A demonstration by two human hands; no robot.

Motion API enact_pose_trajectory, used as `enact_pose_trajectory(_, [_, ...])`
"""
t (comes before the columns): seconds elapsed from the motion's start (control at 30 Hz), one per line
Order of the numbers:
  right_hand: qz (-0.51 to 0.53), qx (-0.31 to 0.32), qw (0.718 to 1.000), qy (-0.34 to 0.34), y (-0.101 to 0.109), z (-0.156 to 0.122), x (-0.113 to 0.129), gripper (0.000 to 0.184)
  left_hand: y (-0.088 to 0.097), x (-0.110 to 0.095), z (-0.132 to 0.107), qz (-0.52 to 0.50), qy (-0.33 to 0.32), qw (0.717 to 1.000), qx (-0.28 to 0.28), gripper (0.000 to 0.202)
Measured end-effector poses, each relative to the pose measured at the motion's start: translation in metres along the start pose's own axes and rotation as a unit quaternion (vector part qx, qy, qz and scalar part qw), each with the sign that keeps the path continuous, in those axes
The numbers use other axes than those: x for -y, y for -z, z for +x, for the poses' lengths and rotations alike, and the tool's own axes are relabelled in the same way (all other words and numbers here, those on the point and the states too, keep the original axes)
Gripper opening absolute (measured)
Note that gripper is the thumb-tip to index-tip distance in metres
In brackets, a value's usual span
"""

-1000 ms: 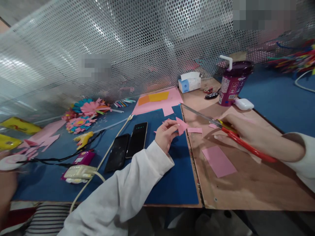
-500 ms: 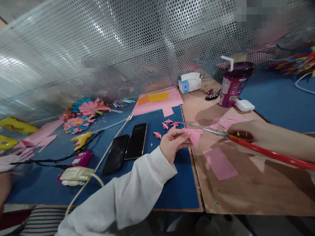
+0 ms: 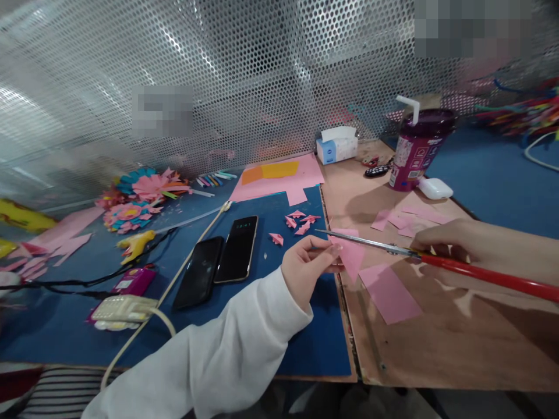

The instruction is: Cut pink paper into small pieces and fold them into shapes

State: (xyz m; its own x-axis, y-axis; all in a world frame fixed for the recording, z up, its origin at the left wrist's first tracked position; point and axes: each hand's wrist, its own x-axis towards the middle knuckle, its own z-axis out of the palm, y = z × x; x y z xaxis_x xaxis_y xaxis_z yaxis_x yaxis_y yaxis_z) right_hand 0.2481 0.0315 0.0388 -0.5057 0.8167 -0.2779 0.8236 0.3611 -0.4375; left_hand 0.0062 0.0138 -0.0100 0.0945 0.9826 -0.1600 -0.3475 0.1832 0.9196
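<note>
Over the seam between the blue and wooden parts of the bench (image 3: 437,355), our left grip (image 3: 308,267) pinches a pink paper piece (image 3: 353,256), its lower corner pointing toward the near side. To the right, our right grip (image 3: 463,244) is wrapped around the red-handled scissors (image 3: 437,262), whose blades reach left across the paper's far edge; whether they touch it, we cannot tell. We judge the step in hand to be trimming this piece. The next move seems to call for a steady pinch, blades lined up with the edge, and the left grip clear of them. Just to the near right lies a flat pink rectangle (image 3: 391,294); to the far right, pink strips (image 3: 404,221); to the far left, small folded pink pieces (image 3: 276,238).
</note>
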Motion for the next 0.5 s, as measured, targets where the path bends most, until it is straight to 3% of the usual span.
enact_pose_trajectory(0.17, [0.005, -0.008, 1.0, 0.02, -0.003, -0.0007, -0.0044, 0.012, -0.0014, -0.0007, -0.0032, -0.019, -0.022, 1.0, -0.004, 0.026])
enact_pose_trajectory(0.47, [0.039, 0.046, 0.998, 0.03, -0.0022, -0.0019, -0.0078, 0.011, -0.005, -0.0047, -0.0081, -0.046, 0.024, 0.998, -0.019, 0.026])
enact_pose_trajectory(0.5, [0.032, 0.03, 0.999, 0.032, -0.0019, -0.0021, -0.0072, 0.011, -0.0051, -0.005, -0.0084, -0.049, 0.025, 0.998, -0.019, 0.026])
